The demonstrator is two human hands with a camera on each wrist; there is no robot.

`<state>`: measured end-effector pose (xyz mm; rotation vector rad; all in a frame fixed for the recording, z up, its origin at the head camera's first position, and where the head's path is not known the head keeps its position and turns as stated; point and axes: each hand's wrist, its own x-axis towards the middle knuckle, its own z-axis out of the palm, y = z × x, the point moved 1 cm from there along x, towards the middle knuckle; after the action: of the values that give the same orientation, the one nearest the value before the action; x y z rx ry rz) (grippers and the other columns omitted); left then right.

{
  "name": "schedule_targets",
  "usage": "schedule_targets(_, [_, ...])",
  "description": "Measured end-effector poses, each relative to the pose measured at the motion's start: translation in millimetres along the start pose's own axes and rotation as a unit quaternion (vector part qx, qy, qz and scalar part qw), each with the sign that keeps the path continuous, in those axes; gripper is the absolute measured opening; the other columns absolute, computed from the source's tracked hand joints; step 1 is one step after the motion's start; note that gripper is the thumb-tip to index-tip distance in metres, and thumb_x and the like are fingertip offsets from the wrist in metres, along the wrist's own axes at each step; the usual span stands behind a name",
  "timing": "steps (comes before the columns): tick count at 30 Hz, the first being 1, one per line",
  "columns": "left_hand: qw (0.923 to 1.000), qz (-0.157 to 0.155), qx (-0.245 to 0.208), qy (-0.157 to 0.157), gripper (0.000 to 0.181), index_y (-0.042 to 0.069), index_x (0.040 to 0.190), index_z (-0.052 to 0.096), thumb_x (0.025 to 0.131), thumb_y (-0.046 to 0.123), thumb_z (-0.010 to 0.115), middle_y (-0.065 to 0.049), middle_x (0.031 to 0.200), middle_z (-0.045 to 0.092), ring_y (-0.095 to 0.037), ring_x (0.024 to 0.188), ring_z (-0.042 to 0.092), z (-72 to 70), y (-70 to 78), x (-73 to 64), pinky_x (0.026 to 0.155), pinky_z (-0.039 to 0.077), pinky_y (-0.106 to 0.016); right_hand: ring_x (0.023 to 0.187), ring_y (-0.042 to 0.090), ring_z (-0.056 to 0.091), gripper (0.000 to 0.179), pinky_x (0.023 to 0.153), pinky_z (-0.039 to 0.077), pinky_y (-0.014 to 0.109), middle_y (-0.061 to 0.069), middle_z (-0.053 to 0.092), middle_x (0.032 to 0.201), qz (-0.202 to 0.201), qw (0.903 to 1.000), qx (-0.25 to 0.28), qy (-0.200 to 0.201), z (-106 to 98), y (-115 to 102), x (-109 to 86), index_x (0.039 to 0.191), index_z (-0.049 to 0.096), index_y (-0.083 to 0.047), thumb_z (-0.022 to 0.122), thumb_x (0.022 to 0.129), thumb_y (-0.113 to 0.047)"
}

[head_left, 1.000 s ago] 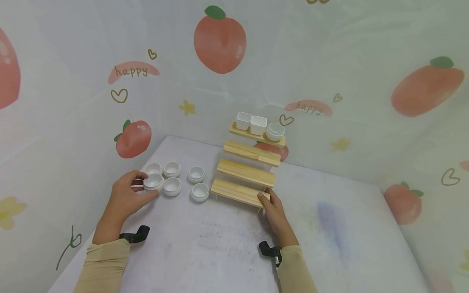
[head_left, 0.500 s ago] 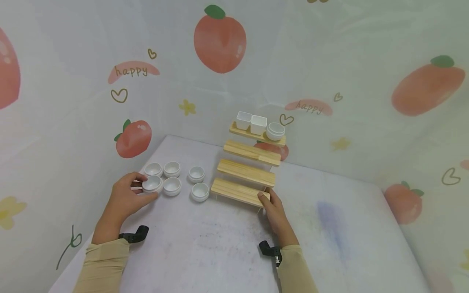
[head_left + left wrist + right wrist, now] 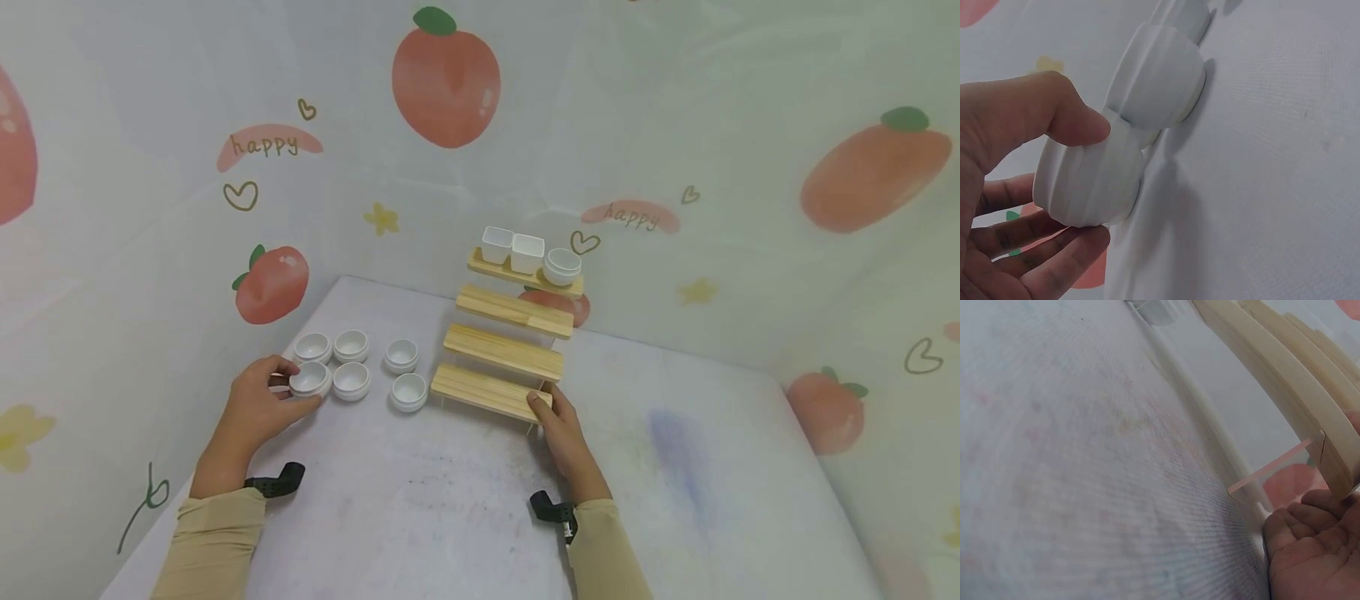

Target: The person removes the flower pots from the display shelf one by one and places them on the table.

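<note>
My left hand (image 3: 255, 408) grips a small white round bowl (image 3: 309, 381) at the front left of a cluster of similar bowls. In the left wrist view the thumb presses one side of this bowl (image 3: 1094, 178) and fingers support the other; a neighbouring bowl (image 3: 1163, 78) stands right beside it. My right hand (image 3: 566, 437) holds the right end of the lowest board (image 3: 487, 392) of a four-tier wooden display rack, thumb on top. From the right wrist the curled fingers (image 3: 1316, 528) show beneath the board's end, beside a clear support (image 3: 1279, 464).
Other white bowls (image 3: 351, 381) stand left of the rack, two of them (image 3: 408, 392) nearest to it. On the top board (image 3: 489, 268) are two square white cups (image 3: 528, 254) and a round bowl (image 3: 562, 267). A fruit-print sheet (image 3: 360, 100) rises behind the white tabletop (image 3: 420, 500).
My left hand has lowered the bowl slightly and shifted it a little left, to the front of the cluster. The right hand keeps its hold on the rack.
</note>
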<state>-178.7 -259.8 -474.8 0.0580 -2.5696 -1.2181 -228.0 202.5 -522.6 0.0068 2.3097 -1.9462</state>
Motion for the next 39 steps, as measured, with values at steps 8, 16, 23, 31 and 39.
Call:
schedule_targets(8, [1.0000, 0.003, 0.008, -0.001, 0.045, -0.005, 0.107, 0.062, 0.078, 0.010, 0.094, -0.023, 0.110, 0.063, -0.042, 0.103, 0.070, 1.2, 1.4, -0.7, 0.076, 0.055, -0.005, 0.156, 0.033, 0.037, 0.069, 0.130, 0.032, 0.057, 0.014, 0.034, 0.172, -0.007, 1.0000, -0.001, -0.003, 1, 0, 0.4, 0.164, 0.038, -0.009, 0.060, 0.108, -0.042])
schedule_targets(16, [1.0000, 0.001, 0.006, -0.003, 0.044, -0.006, 0.105, 0.061, 0.077, 0.007, 0.093, -0.022, 0.107, 0.061, -0.041, 0.103, 0.068, 3.6, -2.5, -1.3, 0.075, 0.053, -0.002, 0.156, 0.033, 0.038, 0.069, 0.130, 0.031, 0.057, 0.014, 0.035, 0.172, -0.003, 1.0000, 0.004, -0.003, 1, 3, 0.5, 0.164, 0.038, -0.009, 0.060, 0.108, -0.043])
schedule_targets(23, [0.9996, -0.019, 0.013, -0.014, 0.045, -0.005, 0.105, 0.061, 0.079, 0.012, 0.093, -0.021, 0.108, 0.060, -0.040, 0.105, 0.068, 5.0, -5.7, 0.2, 0.075, 0.049, 0.000, 0.158, 0.035, 0.035, 0.070, 0.131, 0.029, 0.059, 0.015, 0.034, 0.172, 0.001, 1.0000, -0.006, 0.005, 2, 2, 0.8, 0.164, 0.038, -0.009, 0.060, 0.108, -0.044])
schedule_targets(31, [0.9991, -0.019, 0.023, -0.030, 0.049, -0.004, 0.110, 0.061, 0.080, 0.017, 0.093, -0.022, 0.114, 0.061, -0.043, 0.109, 0.068, 2.0, -0.5, -1.4, 0.094, 0.063, -0.042, 0.155, 0.030, 0.039, 0.067, 0.130, 0.031, 0.056, 0.010, 0.038, 0.171, 0.003, 1.0000, -0.001, 0.003, 1, 2, 0.0, 0.163, 0.040, -0.013, 0.060, 0.108, -0.044])
schedule_targets(39, [0.9990, -0.002, 0.028, -0.034, 0.055, -0.004, 0.120, 0.060, 0.082, 0.020, 0.092, -0.028, 0.128, 0.058, -0.046, 0.119, 0.057, 1.8, 7.7, 0.0, 0.101, 0.052, -0.062, 0.152, 0.032, 0.042, 0.065, 0.128, 0.033, 0.057, 0.014, 0.038, 0.170, -0.002, 1.0000, -0.003, -0.004, 0, 1, 0.1, 0.162, 0.041, -0.011, 0.059, 0.108, -0.044])
